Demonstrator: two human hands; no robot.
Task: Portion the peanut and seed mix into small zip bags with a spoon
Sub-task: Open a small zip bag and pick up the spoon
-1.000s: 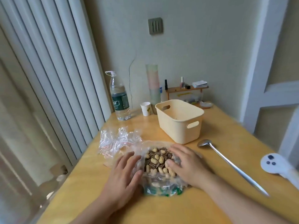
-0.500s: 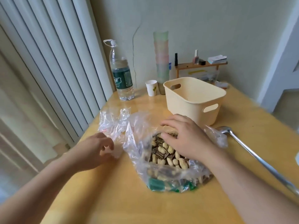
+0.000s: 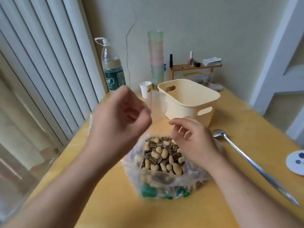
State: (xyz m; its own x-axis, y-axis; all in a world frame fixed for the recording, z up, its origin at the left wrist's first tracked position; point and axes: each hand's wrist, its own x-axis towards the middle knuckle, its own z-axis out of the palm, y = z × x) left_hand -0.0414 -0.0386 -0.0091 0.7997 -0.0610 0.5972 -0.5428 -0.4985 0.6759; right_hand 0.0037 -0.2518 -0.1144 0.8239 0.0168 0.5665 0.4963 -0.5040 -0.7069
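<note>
A large clear plastic bag (image 3: 166,183) lies open on the yellow table (image 3: 230,211), full of peanuts and striped sunflower seeds (image 3: 162,155). My left hand (image 3: 120,116) is raised above the table and pinches a small clear zip bag (image 3: 158,105) with a pink strip along its edge. My right hand (image 3: 192,139) hovers over the mix with loosely curled fingers, holding nothing, its fingertips just below the small bag. A long metal spoon (image 3: 243,155) lies on the table to the right of the big bag.
A cream plastic basket (image 3: 189,99) stands behind the mix. Behind it are a water bottle (image 3: 111,69), a paper cup (image 3: 145,89), a stack of coloured cups (image 3: 156,56) and a small wooden shelf (image 3: 195,66). A white round object (image 3: 296,162) lies at the right edge.
My left hand rose from the pile of small bags at the left with one zip bag. My right hand lifted off the big bag's rim toward the small bag.
</note>
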